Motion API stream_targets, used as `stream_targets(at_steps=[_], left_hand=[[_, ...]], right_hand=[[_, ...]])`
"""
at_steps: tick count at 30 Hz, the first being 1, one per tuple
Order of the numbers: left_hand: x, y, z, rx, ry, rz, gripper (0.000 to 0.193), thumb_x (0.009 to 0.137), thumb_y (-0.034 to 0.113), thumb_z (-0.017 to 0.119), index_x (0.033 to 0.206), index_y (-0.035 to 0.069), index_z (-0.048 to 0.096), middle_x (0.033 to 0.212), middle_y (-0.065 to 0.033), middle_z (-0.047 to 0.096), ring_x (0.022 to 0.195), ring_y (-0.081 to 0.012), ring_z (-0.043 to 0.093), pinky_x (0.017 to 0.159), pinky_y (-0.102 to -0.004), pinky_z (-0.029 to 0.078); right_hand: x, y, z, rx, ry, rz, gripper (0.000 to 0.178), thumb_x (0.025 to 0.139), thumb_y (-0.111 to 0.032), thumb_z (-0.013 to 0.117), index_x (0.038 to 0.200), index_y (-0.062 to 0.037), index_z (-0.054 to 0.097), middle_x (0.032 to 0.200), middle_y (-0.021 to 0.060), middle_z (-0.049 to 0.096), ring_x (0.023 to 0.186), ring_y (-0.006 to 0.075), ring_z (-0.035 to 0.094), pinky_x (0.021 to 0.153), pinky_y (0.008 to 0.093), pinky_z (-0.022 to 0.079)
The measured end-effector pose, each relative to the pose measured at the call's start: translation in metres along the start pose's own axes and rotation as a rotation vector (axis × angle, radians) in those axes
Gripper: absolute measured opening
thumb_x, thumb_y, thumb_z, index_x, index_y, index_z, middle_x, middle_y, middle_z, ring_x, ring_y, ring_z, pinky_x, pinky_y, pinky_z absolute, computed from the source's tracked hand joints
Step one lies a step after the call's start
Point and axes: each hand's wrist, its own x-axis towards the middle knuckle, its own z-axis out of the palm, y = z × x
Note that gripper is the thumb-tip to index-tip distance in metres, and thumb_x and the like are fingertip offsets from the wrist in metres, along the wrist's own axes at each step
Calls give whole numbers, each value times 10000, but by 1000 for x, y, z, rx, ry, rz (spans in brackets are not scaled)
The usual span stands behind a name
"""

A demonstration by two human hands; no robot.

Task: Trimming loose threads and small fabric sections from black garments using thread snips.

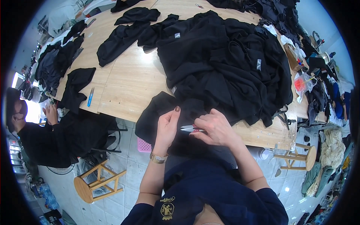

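Observation:
Thread snips (193, 128) with silvery blades and a reddish handle are gripped in my right hand (213, 129), their tips pointing left toward my other hand. My left hand (167, 125) is closed at the near edge of a black garment (152, 116), thumb upward. Its fingers are partly hidden, with the cloth around and beyond them. This black fabric hangs over the table edge onto my lap. Just beyond my hands lies a large heap of black garments (221, 63), with small pale labels showing on it.
Blue snips (90, 96) and loose black pieces (123, 41) lie on the wooden table (123, 90). A person in black (48, 138) sits at the left. Wooden stools (85, 189) stand on the tiled floor. At the right is a plastic bag (304, 82) with something red.

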Motion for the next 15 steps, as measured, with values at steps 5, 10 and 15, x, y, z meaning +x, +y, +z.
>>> stream_targets(at_steps=[5, 10, 15], left_hand=[[1, -1, 0, 33, -4, -17, 420, 952, 304, 498, 625, 41, 475, 594, 94, 346, 585, -14, 281, 497, -219, 236], [1, 0, 0, 62, -29, -21, 422, 953, 302, 497, 619, 44, 474, 599, 96, 349, 586, -12, 282, 498, -216, 234], [2, -5, -2, 11, -25, -29, 400, 955, 294, 494, 633, 57, 482, 610, 101, 354, 588, -4, 282, 499, -206, 229]], right_hand=[[1, 1, -1, -5, -14, -7, 286, 805, -377, 628, 768, -96, 585, 623, 45, 549, 614, 217, 564, 639, 324, 340], [2, -2, -1, -23, -22, -18, 286, 815, -375, 619, 768, -95, 584, 621, 45, 545, 607, 215, 561, 642, 322, 342], [1, 8, 9, 170, 172, 32, 261, 827, -303, 630, 773, -60, 552, 620, 71, 535, 583, 227, 538, 608, 322, 365]])
